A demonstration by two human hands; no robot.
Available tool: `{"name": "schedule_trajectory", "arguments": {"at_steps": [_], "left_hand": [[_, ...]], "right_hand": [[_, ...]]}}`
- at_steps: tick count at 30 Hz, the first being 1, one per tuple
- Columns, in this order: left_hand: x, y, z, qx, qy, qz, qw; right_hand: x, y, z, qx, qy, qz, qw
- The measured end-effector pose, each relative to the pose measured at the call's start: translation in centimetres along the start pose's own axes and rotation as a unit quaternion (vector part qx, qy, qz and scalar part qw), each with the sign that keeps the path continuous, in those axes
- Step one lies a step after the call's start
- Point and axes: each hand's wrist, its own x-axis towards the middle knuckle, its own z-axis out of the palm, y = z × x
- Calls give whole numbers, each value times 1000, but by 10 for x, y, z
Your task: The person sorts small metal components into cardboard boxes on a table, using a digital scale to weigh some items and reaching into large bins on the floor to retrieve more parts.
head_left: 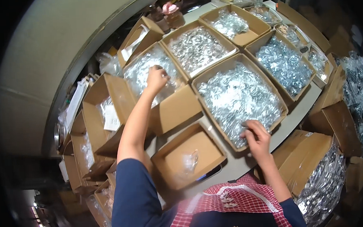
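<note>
My left hand (157, 78) reaches into a cardboard box of clear plastic bags (139, 70) at the back left. Its fingers are curled together over the bags; what they hold, if anything, is too small to make out. My right hand (258, 138) is at the near right corner of a larger box of shiny silver metal pieces (240, 93). Thumb and fingers pinch together there, and I cannot tell what is between them. Between my arms, a shallow cardboard box (173, 149) holds a small clear plastic bag (190, 161).
Behind stand boxes of small metal parts (198, 44) and bagged pieces (231, 23); a box of bluish metal parts (284, 63) is at right. More cartons (102, 101) crowd the left. A large carton of metal pieces (325, 188) stands low at right. A pink-lidded jar (172, 16) is at the back.
</note>
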Motion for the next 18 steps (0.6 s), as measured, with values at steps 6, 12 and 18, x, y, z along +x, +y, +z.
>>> {"name": "schedule_trajectory", "arguments": {"at_steps": [6, 12, 18], "left_hand": [[90, 39, 0, -571, 55, -248, 780], [149, 122, 46, -231, -99, -264, 931], [166, 90, 105, -12, -86, -146, 986]], "right_hand": [[72, 42, -87, -131, 78, -47, 987], [91, 51, -91, -214, 5, -136, 967], [91, 59, -100, -199, -5, -197, 960]]}}
